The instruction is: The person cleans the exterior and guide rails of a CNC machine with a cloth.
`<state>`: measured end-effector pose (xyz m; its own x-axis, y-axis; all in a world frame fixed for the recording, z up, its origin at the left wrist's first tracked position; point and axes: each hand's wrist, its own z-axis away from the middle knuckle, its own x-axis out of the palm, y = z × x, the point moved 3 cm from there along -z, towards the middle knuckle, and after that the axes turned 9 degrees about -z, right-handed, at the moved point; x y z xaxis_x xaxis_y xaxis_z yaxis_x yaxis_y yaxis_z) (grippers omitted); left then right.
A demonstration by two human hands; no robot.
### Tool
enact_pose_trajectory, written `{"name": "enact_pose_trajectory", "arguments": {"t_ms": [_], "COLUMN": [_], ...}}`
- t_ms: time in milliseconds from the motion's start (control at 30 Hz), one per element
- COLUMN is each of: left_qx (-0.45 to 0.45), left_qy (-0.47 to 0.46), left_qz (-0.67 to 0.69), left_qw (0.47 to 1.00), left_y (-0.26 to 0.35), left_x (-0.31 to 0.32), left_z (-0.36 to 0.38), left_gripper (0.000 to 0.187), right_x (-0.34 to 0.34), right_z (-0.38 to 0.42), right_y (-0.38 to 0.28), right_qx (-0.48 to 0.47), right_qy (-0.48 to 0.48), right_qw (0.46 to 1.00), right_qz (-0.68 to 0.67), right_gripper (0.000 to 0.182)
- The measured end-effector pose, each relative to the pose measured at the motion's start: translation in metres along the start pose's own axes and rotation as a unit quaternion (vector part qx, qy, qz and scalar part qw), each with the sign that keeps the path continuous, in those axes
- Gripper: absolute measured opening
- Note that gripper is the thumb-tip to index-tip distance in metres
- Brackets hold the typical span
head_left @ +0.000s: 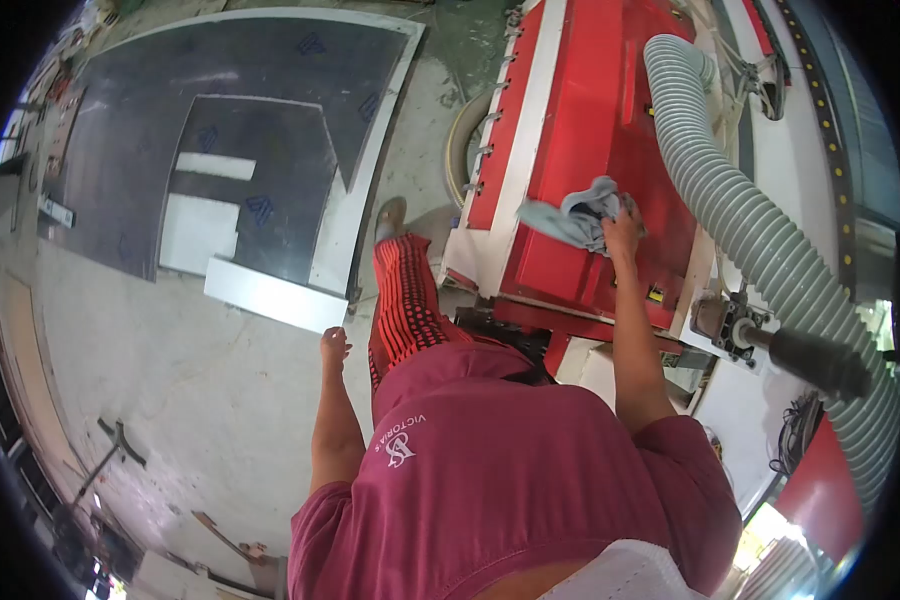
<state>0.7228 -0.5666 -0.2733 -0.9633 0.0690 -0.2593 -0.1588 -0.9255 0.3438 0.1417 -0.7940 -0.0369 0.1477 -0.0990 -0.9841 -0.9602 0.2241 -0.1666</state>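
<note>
My right hand [622, 232] is closed around a crumpled grey-blue cloth [570, 222]. The cloth lies against the red panel [580, 130] of a large machine, and one end of it spreads out to the left. My left hand [336, 346] hangs at my side above the floor with its fingers loosely bent, and I see nothing in it. Nearest to that hand is the end of a white strip [275, 294], which lies by the edge of a big dark sheet [260, 70].
A ribbed grey hose [735, 190] curves along the machine's right side. White pieces [198, 232] lie on the dark sheet at the left. A hose loop [460, 150] rests beside the machine. A stand with splayed feet [120, 445] is on the concrete floor [170, 370].
</note>
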Motion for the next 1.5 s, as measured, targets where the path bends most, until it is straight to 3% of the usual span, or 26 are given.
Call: {"name": "enact_pose_trajectory", "arguments": {"t_ms": [33, 100, 133, 167, 233, 267, 333, 367, 467, 500, 533, 567, 633, 700, 767, 867, 933, 1000, 1133, 1200, 1233, 1367, 1433, 1500], "left_qx": [0.003, -0.004, 0.005, 0.009, 0.025, 0.024, 0.017, 0.035, 0.061, 0.104, 0.128, 0.150, 0.127, 0.111, 0.102, 0.098, 0.092, 0.102, 0.092, 0.080, 0.065, 0.076, 0.069, 0.089], "left_qy": [-0.007, 0.015, -0.001, -0.010, -0.076, -0.083, -0.105, -0.111, -0.134, -0.116, -0.137, -0.159, -0.131, -0.099, -0.074, -0.083, -0.102, -0.094, -0.094, -0.097, -0.094, -0.077, -0.123, -0.101], "left_qz": [-0.008, 0.018, 0.002, -0.005, -0.009, -0.006, 0.001, -0.046, -0.061, -0.114, -0.061, -0.005, -0.024, -0.074, -0.156, -0.187, -0.137, -0.146, -0.179, -0.199, -0.226, -0.213, -0.082, -0.193], "left_qw": [1.000, 1.000, 1.000, 1.000, 0.997, 0.996, 0.994, 0.992, 0.987, 0.981, 0.980, 0.976, 0.983, 0.986, 0.980, 0.974, 0.981, 0.980, 0.975, 0.972, 0.967, 0.971, 0.987, 0.972], "left_y": [0.017, 0.054, 0.074, 0.095, 0.118, 0.140, 0.190, 0.213, 0.283, 0.305, 0.324, 0.342, 0.369, 0.407, 0.425, 0.446, 0.451, 0.462, 0.468, 0.465, 0.462, 0.468, 0.486, 0.511], "left_x": [0.003, 0.009, 0.013, 0.017, 0.025, 0.026, 0.033, 0.032, 0.023, 0.019, 0.011, 0.003, -0.008, -0.014, -0.018, -0.015, -0.015, -0.010, -0.004, 0.000, 0.000, 0.015, 0.028, 0.051], "left_z": [-0.007, -0.017, -0.024, -0.031, -0.072, -0.080, -0.092, -0.101, -0.130, -0.141, -0.151, -0.160, -0.182, -0.166, -0.164, -0.156, -0.154, -0.145, -0.139, -0.145, -0.149, -0.159, -0.141, -0.122], "left_gripper": [0.033, 0.026, 0.027, 0.029, 0.036, 0.036, 0.035, 0.033, 0.026, 0.024, 0.024, 0.024, 0.024, 0.025, 0.026, 0.030, 0.033, 0.032, 0.032, 0.032, 0.028, 0.024, 0.027, 0.030], "right_x": [0.011, 0.034, 0.039, 0.038, 0.034, 0.032, 0.032, 0.033, 0.043, 0.046, 0.044, 0.042, 0.044, 0.060, 0.068, 0.051, 0.035, 0.028, 0.038, 0.038, 0.032, 0.034, 0.034, 0.035], "right_z": [-0.003, -0.001, -0.007, -0.013, -0.034, -0.043, -0.061, -0.063, -0.051, -0.040, -0.030, -0.035, -0.059, -0.070, -0.088, -0.100, -0.098, -0.087, -0.097, -0.111, -0.116, -0.126, -0.117, -0.106], "right_y": [0.006, 0.028, 0.014, -0.002, -0.041, -0.041, -0.033, -0.014, 0.049, 0.061, 0.065, 0.050, 0.005, 0.004, -0.002, 0.019, 0.048, 0.072, 0.072, 0.050, 0.038, 0.043, 0.055, 0.072], "right_qx": [0.010, 0.260, 0.191, 0.206, 0.184, 0.201, 0.275, 0.290, 0.366, 0.427, 0.478, 0.486, 0.580, 0.577, 0.336, 0.297, 0.415, 0.515, 0.602, 0.572, 0.509, 0.535, 0.542, 0.539], "right_qy": [0.003, -0.058, -0.088, -0.088, -0.159, -0.156, -0.119, -0.112, -0.006, 0.083, 0.167, 0.164, 0.016, 0.024, 0.063, 0.028, 0.040, 0.056, -0.049, -0.108, -0.129, -0.151, -0.123, -0.059], "right_qw": [1.000, 0.964, 0.976, 0.973, 0.966, 0.963, 0.902, 0.896, 0.904, 0.890, 0.861, 0.857, 0.814, 0.816, 0.940, 0.954, 0.909, 0.855, 0.772, 0.807, 0.851, 0.830, 0.829, 0.836], "right_qz": [0.004, 0.016, 0.058, 0.060, -0.089, -0.092, -0.312, -0.317, -0.223, -0.139, -0.049, -0.046, 0.036, -0.011, 0.022, -0.012, -0.004, -0.017, -0.198, -0.096, 0.025, -0.031, -0.060, -0.077], "right_gripper": [0.055, 0.054, 0.052, 0.052, 0.051, 0.051, 0.051, 0.051, 0.058, 0.062, 0.065, 0.065, 0.076, 0.073, 0.062, 0.065, 0.060, 0.070, 0.091, 0.101, 0.111, 0.107, 0.103, 0.099]}}
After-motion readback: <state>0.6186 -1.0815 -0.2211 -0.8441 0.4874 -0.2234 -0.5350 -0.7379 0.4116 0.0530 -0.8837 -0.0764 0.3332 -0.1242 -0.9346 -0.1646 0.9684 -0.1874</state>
